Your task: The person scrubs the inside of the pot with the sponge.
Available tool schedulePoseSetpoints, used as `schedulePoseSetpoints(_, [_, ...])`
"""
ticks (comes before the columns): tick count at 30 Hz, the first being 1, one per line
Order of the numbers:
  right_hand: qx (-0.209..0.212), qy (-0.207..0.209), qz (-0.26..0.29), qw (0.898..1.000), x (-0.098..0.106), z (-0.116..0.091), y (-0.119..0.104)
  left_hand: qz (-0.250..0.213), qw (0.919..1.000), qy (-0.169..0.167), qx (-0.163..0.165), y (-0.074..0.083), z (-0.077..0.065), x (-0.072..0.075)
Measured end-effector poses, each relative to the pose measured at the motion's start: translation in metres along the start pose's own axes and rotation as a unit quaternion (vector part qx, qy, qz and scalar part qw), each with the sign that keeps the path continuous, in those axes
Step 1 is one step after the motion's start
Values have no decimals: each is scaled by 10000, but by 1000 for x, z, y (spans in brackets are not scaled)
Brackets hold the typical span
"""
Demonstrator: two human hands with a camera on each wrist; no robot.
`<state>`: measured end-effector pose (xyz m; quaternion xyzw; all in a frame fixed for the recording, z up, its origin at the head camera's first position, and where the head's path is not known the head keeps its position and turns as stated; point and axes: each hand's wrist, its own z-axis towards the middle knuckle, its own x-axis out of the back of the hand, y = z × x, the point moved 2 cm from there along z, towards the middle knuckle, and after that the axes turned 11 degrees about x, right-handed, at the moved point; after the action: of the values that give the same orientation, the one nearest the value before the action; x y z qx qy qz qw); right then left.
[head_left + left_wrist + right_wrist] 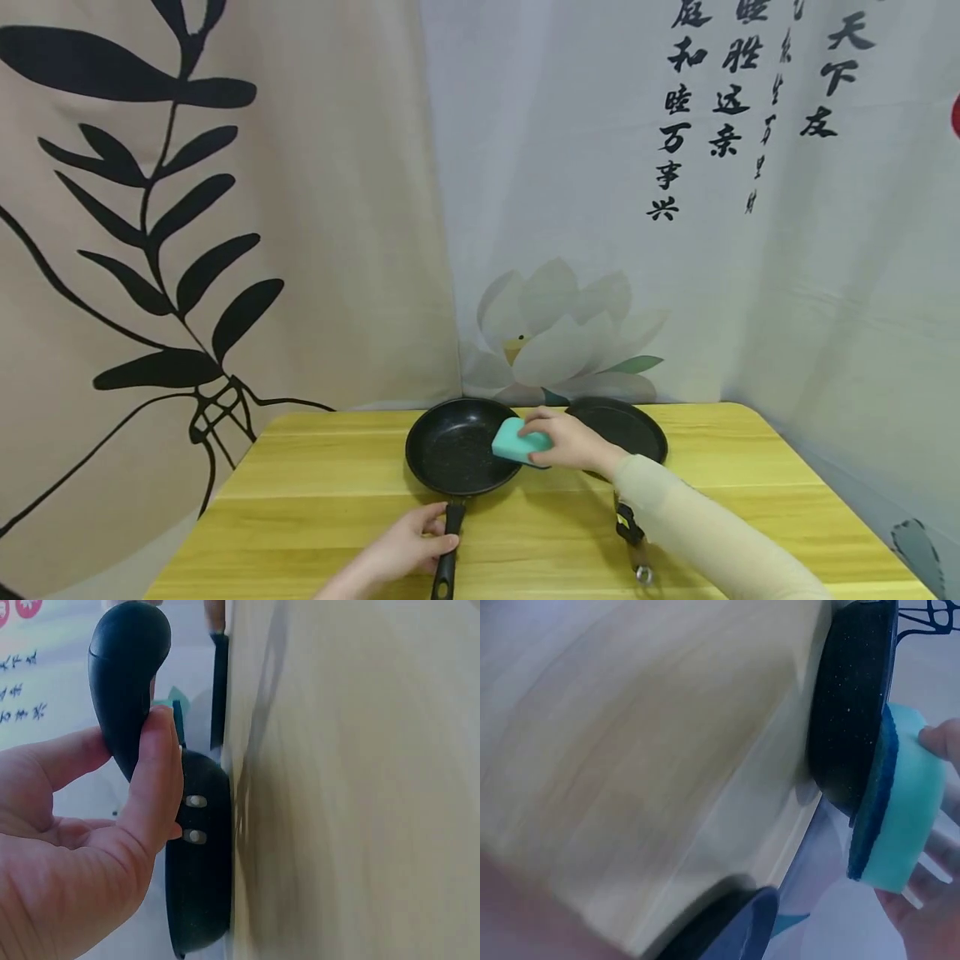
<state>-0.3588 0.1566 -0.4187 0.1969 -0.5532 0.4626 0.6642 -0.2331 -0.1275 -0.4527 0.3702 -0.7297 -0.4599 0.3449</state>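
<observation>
A deep black frying pan (457, 450) stands on the wooden table, its handle (448, 542) pointing toward the near edge. My left hand (408, 537) grips that handle, thumb on one side and fingers on the other, as the left wrist view (90, 832) also shows. A teal sponge (517, 442) with a dark scouring layer is held in my right hand (570, 440) at the pan's right rim. In the right wrist view the sponge's dark side (874, 799) faces the pan's edge, and the thumb and fingers hold its teal part.
A flatter black pan (622, 429) lies to the right, partly hidden by my right forearm, its handle (628, 525) toward me. The wooden table (315, 500) meets a printed curtain (360, 208) at its back edge.
</observation>
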Motion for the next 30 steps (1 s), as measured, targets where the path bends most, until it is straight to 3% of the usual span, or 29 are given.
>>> schedulePoseSetpoints(6, [-107,-32,4,9999,1,-7,12,-29,10000,68,39,5,9,-12])
schedulePoseSetpoints(18, [-100,-35,91,9999,8,-11,21,-205,9995,-5,-220,10,23,-26])
schedulePoseSetpoints(24, [48,-363,6,9993,9,-3,22,-323,9993,-49,-180,12,23,-27])
schedulePoseSetpoints(30, [-98,-720,106,9973,13,4,17,-359,9992,-81,-184,10,25,-25])
